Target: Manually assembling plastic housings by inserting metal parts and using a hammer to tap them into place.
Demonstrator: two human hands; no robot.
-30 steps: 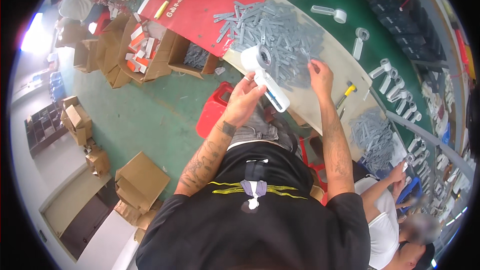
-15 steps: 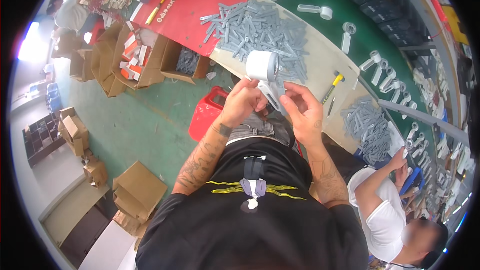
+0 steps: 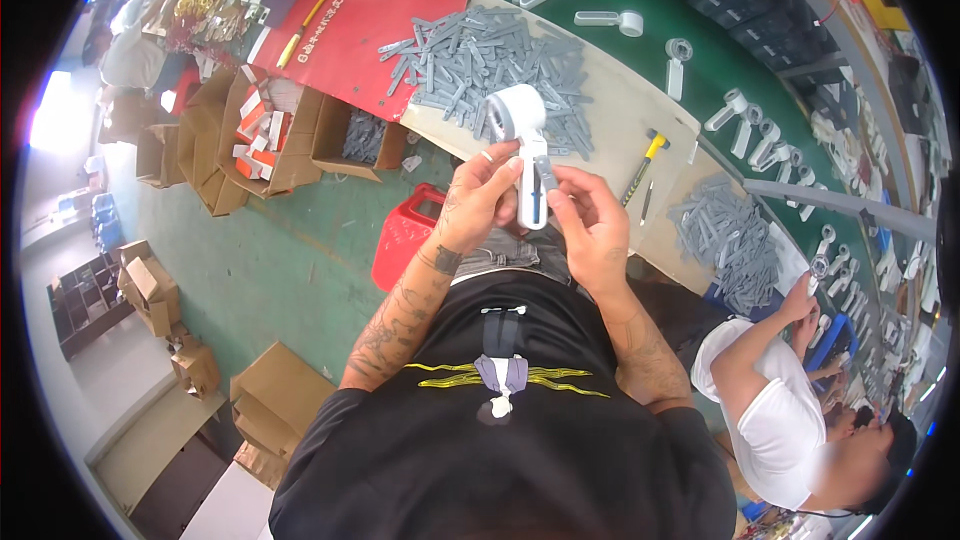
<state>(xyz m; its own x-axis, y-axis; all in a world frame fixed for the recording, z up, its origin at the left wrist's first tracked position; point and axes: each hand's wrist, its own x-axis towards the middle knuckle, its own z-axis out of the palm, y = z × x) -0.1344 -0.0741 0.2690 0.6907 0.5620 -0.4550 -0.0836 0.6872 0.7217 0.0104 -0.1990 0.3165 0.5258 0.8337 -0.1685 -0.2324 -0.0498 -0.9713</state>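
Note:
In front of my body I hold a white round-headed device (image 3: 532, 195), which looks like a handheld fan with a long slot down its handle. My left hand (image 3: 474, 198) is closed on its handle, just below the head. A ring shows on a finger of that hand. Close against the other side of the handle, my right hand (image 3: 592, 225) pinches a slim grey strip (image 3: 546, 174). Whether the strip is seated in the handle I cannot tell. Beyond my hands, a heap of similar grey strips (image 3: 500, 65) lies on the beige tabletop (image 3: 625, 90).
A yellow-headed hammer (image 3: 645, 165) and a second grey-strip pile (image 3: 725, 245) lie to the right. Similar white devices (image 3: 610, 20) line the green belt. A red stool (image 3: 400, 240) and cardboard boxes (image 3: 325, 135) stand left. A co-worker (image 3: 770, 400) works at the right.
The device has turned: its round head now faces left and its slotted handle points down toward me. Both hands have shifted slightly with it, still holding on.

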